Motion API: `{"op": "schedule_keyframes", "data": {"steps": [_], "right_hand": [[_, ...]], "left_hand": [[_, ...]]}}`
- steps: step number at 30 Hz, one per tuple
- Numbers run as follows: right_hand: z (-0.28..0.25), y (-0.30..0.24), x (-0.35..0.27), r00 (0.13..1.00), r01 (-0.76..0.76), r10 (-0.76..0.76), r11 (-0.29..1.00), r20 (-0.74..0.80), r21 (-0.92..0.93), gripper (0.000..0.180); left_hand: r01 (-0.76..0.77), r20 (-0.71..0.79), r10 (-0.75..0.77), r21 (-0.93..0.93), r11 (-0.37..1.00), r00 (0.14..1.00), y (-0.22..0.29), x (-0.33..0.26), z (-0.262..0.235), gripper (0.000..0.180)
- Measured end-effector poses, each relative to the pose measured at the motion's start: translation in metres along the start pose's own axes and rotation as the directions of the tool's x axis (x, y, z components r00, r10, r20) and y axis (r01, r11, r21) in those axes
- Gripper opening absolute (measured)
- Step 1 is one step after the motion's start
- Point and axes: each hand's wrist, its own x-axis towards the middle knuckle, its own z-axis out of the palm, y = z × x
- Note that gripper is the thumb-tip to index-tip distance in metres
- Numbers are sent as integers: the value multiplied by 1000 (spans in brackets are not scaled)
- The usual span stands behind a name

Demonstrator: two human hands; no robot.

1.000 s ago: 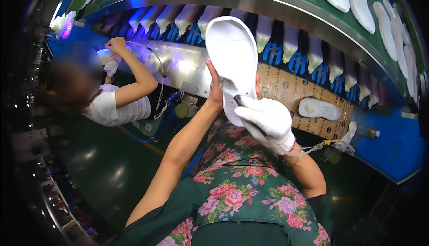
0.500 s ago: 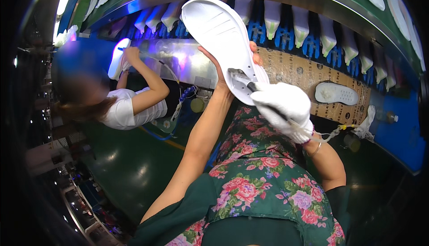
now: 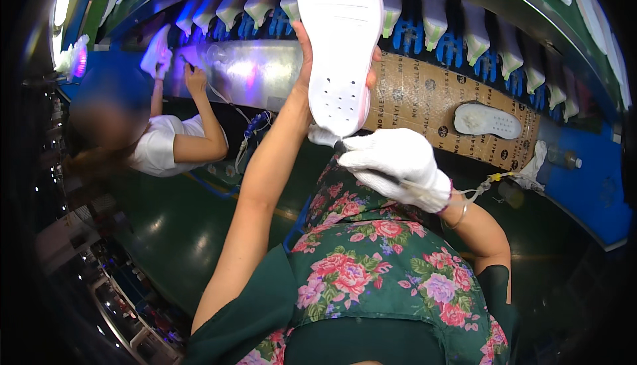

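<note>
One white shoe sole (image 3: 340, 47) stands upright, heel end down.

White-gloved right hand (image 3: 398, 166), bare left hand (image 3: 306, 60), floral green dress (image 3: 371, 279)

Matt white foam sole (image 3: 340, 40), knitted cloth glove (image 3: 397, 166), printed brown cardboard (image 3: 424, 103), glossy metal panel (image 3: 255, 70)

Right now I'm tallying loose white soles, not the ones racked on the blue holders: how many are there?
2: one sole held up by the left hand, one lying on the brown cardboard. Others may be hidden.
</note>
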Motion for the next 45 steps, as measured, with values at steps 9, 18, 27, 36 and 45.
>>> {"op": "schedule_keyframes", "data": {"steps": [9, 18, 27, 36, 45], "right_hand": [[5, -4, 6, 996, 55, -22, 918, 88, -393, 30], [-8, 1, 14, 995, -77, 89, 979, 53, -186, 30], [-6, 9, 6, 909, -411, 406, 910, 92, 52, 19], [-18, 7, 10, 909, -410, 399, 908, 121, 86, 16], [-51, 9, 17, 689, -553, 597, 800, -412, 233, 15]], "left_hand": [[366, -33, -365, 44, 929, 930, 6, 12, 0, 112], [604, -411, -447, 609, 514, 795, 4, 19, 11, 97], [590, -490, -647, 804, -76, 585, 11, 37, 32, 116], [631, -529, -592, 774, -44, 608, 22, 33, 22, 111], [348, 215, -302, -226, 910, 929, -27, -22, -33, 78]]}}
